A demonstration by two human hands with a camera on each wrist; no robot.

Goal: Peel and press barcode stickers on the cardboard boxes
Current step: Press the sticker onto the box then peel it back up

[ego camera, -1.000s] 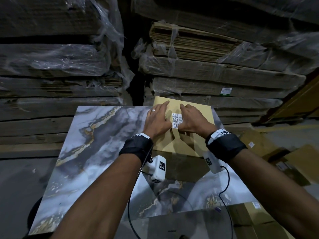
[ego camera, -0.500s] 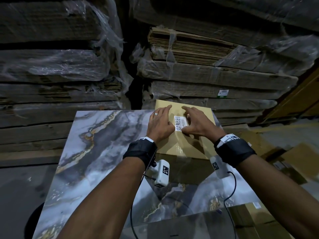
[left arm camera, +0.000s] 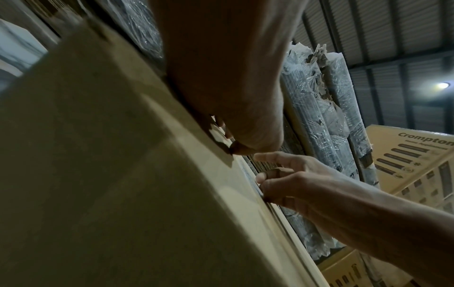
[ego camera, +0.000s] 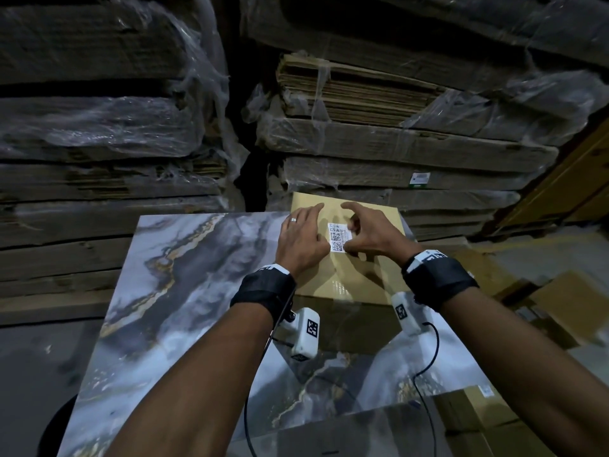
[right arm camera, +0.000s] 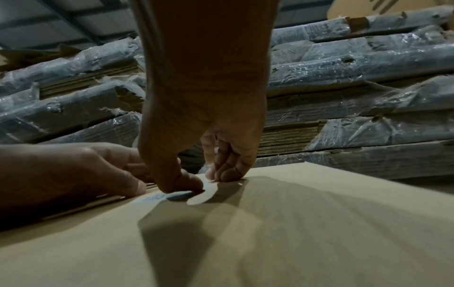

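Note:
A tan cardboard box [ego camera: 359, 278] lies flat at the far edge of the marble table. A white barcode sticker [ego camera: 338, 237] is stuck on its top. My left hand [ego camera: 303, 235] lies flat on the box just left of the sticker, fingers straight, thumb at the sticker's left edge. My right hand [ego camera: 365, 230] is at the sticker's right side: the thumb presses its lower right corner, the middle fingertips touch the box, the index finger is stretched out above it. The right wrist view shows the thumb [right arm camera: 186, 184] down on the sticker [right arm camera: 153, 198].
The grey marble table top [ego camera: 184, 291] stretches left and toward me. Plastic-wrapped stacks of flattened cardboard [ego camera: 379, 143] stand close behind the table. More cardboard boxes [ego camera: 560, 308] lie on the floor at the right. Wrist camera cables hang under both forearms.
My right hand has slid off the sticker toward its right edge, so more of the sticker shows. The left hand has stayed flat on the box.

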